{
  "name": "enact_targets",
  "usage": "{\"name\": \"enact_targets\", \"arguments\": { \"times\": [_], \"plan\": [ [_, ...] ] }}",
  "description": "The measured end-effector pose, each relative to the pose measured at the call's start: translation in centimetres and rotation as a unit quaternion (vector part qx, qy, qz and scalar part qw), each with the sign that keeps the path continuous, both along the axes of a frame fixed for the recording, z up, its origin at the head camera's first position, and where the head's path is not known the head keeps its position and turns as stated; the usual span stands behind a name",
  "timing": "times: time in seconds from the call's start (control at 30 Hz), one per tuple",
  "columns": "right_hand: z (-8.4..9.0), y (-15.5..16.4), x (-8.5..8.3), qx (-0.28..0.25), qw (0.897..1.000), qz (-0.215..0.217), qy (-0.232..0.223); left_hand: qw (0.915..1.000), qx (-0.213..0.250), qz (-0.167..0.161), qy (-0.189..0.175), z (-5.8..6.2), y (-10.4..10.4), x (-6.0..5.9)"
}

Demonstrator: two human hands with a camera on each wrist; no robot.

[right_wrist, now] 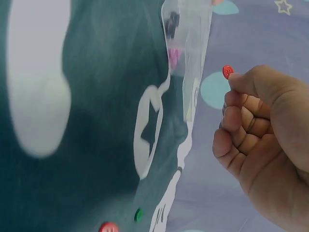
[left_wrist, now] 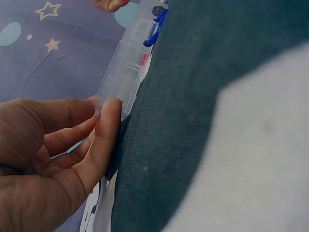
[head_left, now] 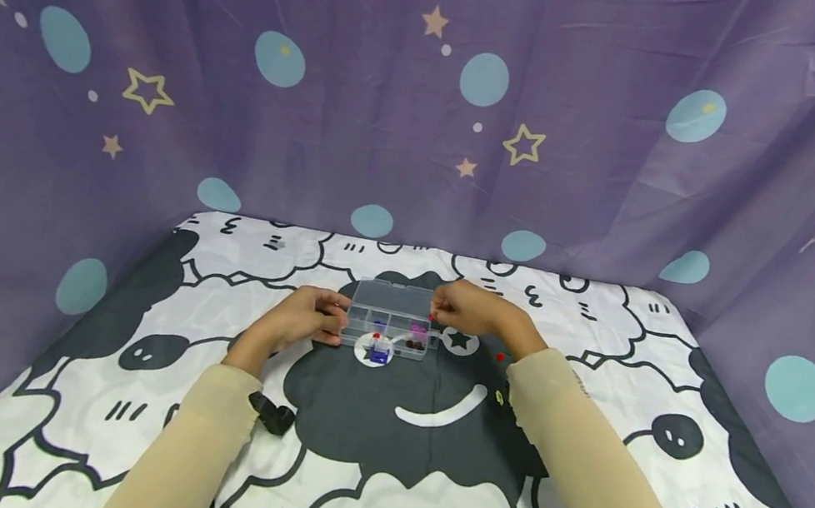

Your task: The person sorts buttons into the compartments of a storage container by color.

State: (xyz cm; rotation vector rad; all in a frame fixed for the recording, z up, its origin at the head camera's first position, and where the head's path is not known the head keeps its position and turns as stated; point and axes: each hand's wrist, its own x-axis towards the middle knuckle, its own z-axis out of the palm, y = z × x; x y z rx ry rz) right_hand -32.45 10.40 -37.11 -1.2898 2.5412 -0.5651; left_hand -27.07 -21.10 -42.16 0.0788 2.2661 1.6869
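A clear plastic compartment box [head_left: 391, 296] lies on the patterned cloth with its lid raised at the back. My left hand [head_left: 302, 315] grips its left end, thumb and fingertips on the corner in the left wrist view. Over the box's right side, my right hand [head_left: 469, 307] pinches a small red button [right_wrist: 228, 72] between thumb and forefinger, the other fingers curled. Pink buttons [right_wrist: 174, 58] and dark buttons [right_wrist: 171, 24] lie in the right-hand compartments. Just in front of the box sits a small blue piece [head_left: 379, 357].
Right of the box, a red button [right_wrist: 109, 227] and a green button [right_wrist: 138, 215] lie on the dark cloth. A yellow piece [head_left: 500, 398] rests close to my right sleeve. Behind the surface hangs a purple curtain [head_left: 360, 140] with stars and dots.
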Motion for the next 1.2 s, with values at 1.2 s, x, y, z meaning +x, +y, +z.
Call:
{"name": "enact_targets", "arguments": {
  "times": [1.2],
  "plan": [
    [-1.3,-7.6,1.3,0.024,0.998,0.05,0.013,1.0,-0.002,0.0,-0.003,-0.2,0.0,-0.3]
  ]
}}
